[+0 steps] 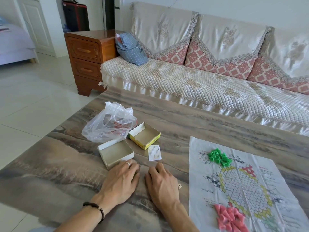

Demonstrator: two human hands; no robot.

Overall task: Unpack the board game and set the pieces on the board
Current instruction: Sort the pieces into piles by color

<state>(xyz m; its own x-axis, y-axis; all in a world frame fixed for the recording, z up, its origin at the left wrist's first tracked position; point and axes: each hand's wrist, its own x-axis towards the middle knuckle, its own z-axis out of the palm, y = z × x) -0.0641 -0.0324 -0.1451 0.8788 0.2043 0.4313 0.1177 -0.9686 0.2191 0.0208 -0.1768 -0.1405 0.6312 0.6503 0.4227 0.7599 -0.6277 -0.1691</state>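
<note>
The paper game board (247,183) lies unfolded on the table at the right, printed with a hexagon grid. A heap of green cone pieces (219,156) rests on its far end and a heap of pink cone pieces (229,218) on its near end. My left hand (122,180) lies palm down beside the empty white box tray (115,153), its fingertips at the tray's near corner. My right hand (161,180) lies palm down just left of the board, holding nothing. A small die (179,186) sits by my right hand.
The yellow box lid (144,135) lies open behind the tray. A crumpled clear plastic bag (108,123) and a small paper slip (154,152) are nearby. Beyond the table (50,164) stand a sofa (200,81) and a wooden cabinet (85,57).
</note>
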